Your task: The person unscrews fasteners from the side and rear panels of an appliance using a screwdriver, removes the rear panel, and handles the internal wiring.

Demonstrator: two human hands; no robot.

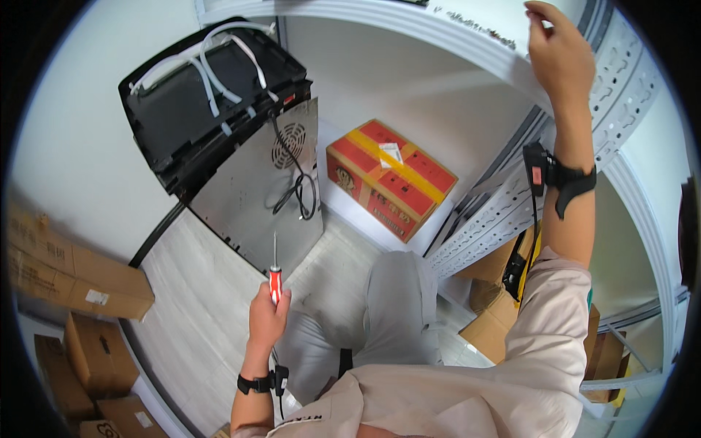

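1. Screwdriver (275,286): in the left hand (269,315), low and left of centre, above the floor. Handle red and white, shaft bare metal.
2. Left hand: fingers curled round the handle, thumb along it; nothing else seen in the grip.
3. Key relation: the screwdriver's long axis runs away from the person, tip foremost, toward the appliance (241,197). The tip overlaps the grey back panel in view; contact cannot be told. The left hand is the nearer one to this panel.
4. Right hand (562,62): well apart, at upper right by the shelf (467,52). Fingers bent, tips close to the thumb; whether anything small is pinched there cannot be told. Small dark bits (482,28) lie on the shelf, just left of this hand.
5. Appliance: stands ahead and left; panel with round vent and a looped black cable (301,193). Black top (164,102) carries pale tubes.
6. Red box (394,179): yellow tape across it, on a white lower ledge right of the appliance.
7. Surface: pale wood-grain floor (193,266), under the appliance and around the legs.
8. Room: white wall (69,109) at left; brown cartons (102,354) at lower left, others beneath the metal racking at right.
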